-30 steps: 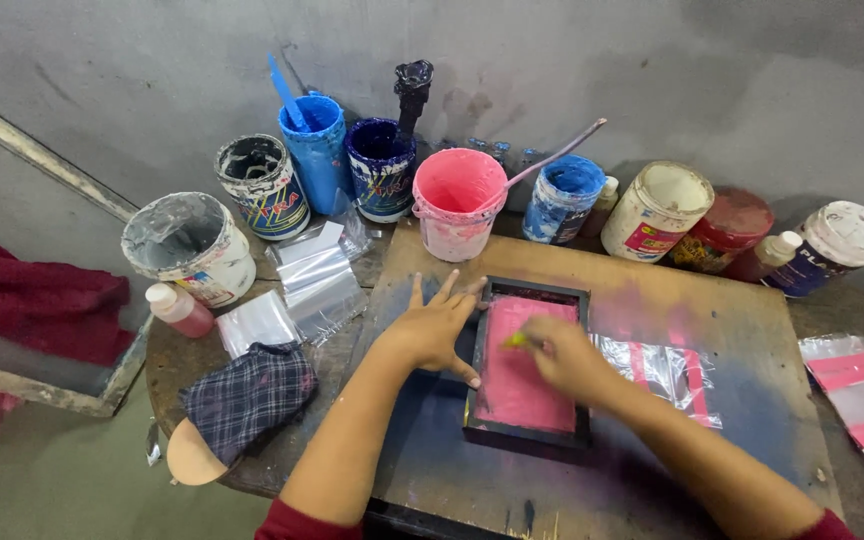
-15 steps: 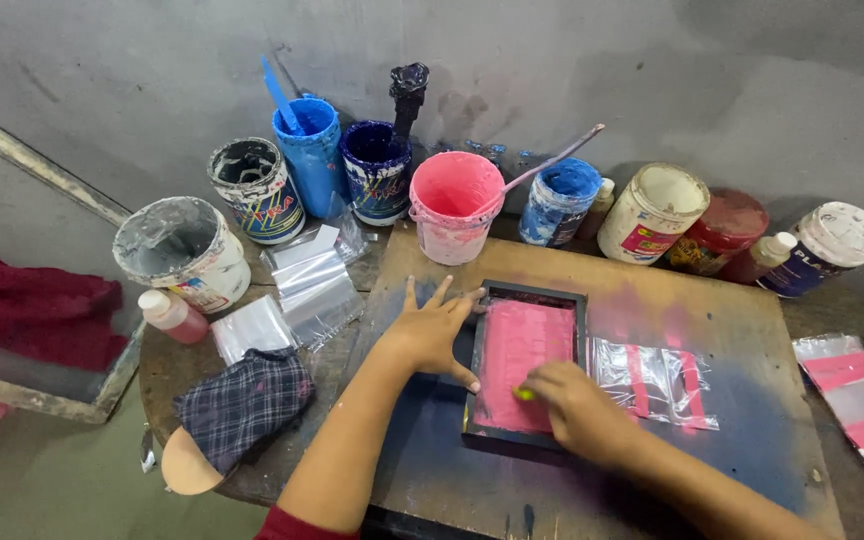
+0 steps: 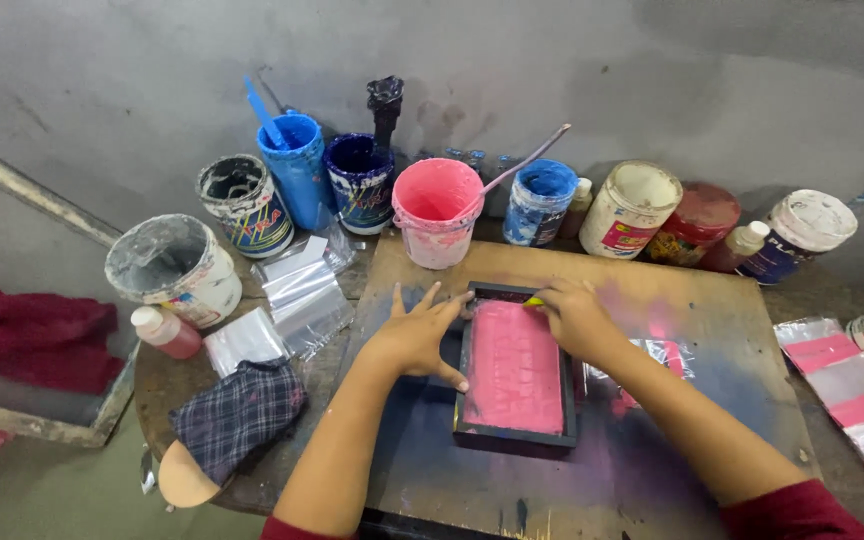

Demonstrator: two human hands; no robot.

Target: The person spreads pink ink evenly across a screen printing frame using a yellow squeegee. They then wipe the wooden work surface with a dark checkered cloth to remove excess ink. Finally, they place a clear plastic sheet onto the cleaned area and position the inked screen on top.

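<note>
Left hand (image 3: 414,338) lay flat beside the pink screen frame (image 3: 515,372); right hand (image 3: 574,315) gripped a small yellow-tipped tool (image 3: 534,301) at the frame's far edge.

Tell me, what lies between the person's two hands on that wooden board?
In the head view, the black-framed pink printing screen lies between them: the left hand presses flat on its left edge, the right hand rests at its top right corner.

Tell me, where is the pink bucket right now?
The pink bucket stands at the board's far edge, between the dark blue pot and the light blue tub, just beyond the black frame.
</note>
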